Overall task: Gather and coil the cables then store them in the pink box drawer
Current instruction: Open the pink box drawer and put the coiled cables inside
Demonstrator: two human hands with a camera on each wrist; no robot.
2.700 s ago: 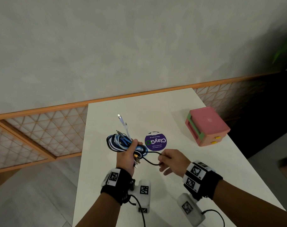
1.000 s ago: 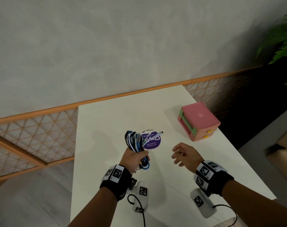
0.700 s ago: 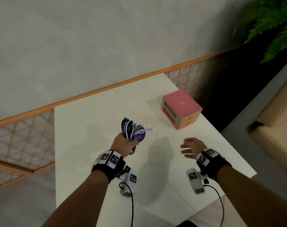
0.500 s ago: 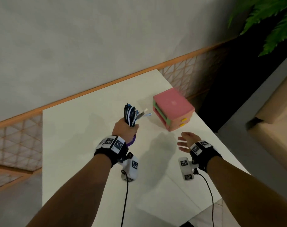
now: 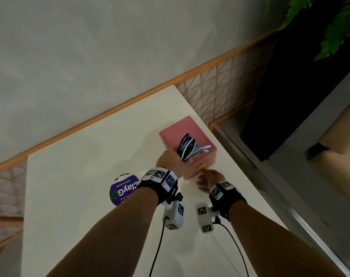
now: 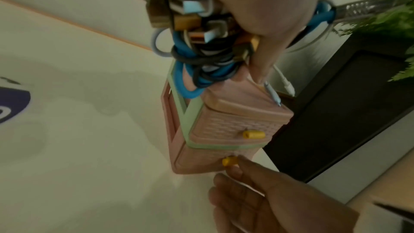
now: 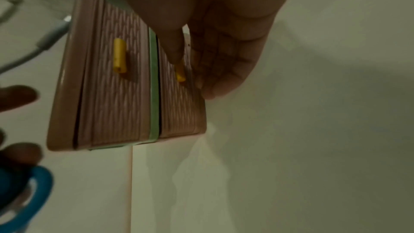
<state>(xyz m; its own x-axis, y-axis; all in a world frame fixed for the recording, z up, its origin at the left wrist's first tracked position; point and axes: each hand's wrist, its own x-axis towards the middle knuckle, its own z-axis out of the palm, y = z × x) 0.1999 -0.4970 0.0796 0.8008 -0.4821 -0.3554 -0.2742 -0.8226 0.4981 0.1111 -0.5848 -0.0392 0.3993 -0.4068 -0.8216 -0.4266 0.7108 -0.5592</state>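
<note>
Two hands at the pink box (image 5: pixel 185 132) on the counter (image 5: pixel 86 156), left hand (image 5: pixel 173 161) gripping coiled cables (image 5: pixel 187 145) above its top, right hand (image 5: pixel 209 179) pinching the lower drawer's yellow knob (image 6: pixel 228 162), drawer shut.

Black wristbands (image 5: pixel 160 184) bear square-coded white tags and cabled white cameras (image 5: pixel 175 213).

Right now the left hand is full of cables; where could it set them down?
Bare table lies left of the purple sticker and toward the wall. It is crowded at the box front, where the right hand works.
</note>
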